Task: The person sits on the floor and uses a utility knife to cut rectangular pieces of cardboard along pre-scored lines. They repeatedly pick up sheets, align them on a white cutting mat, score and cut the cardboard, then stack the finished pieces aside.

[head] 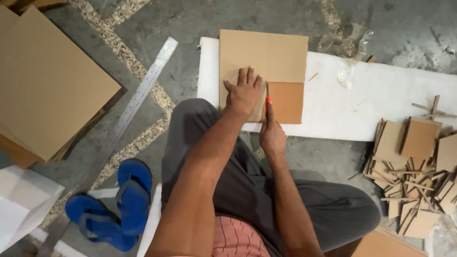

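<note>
The left hand [243, 93] lies flat, fingers spread, pinning the cardboard sheet [264, 62] on the white foam board [381, 102] on the floor. The right hand [271, 135] pinches a red-tipped cutter [268, 101], apparently mid-cut along the sheet's near part. Open board lies right; a steel ruler [138, 97] and blue sandals [114, 204] lie left.

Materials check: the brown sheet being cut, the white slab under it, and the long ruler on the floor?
Brown sheet: looks like cardboard, matte tan, with a fold crease. White slab: probably foam board or foam sheet, matte, thick soft-looking edge; can't be sure. Ruler: likely steel, grey sheen with fine graduations. Left hand presses the sheet; right hand holds a red-tipped cutter.
</note>
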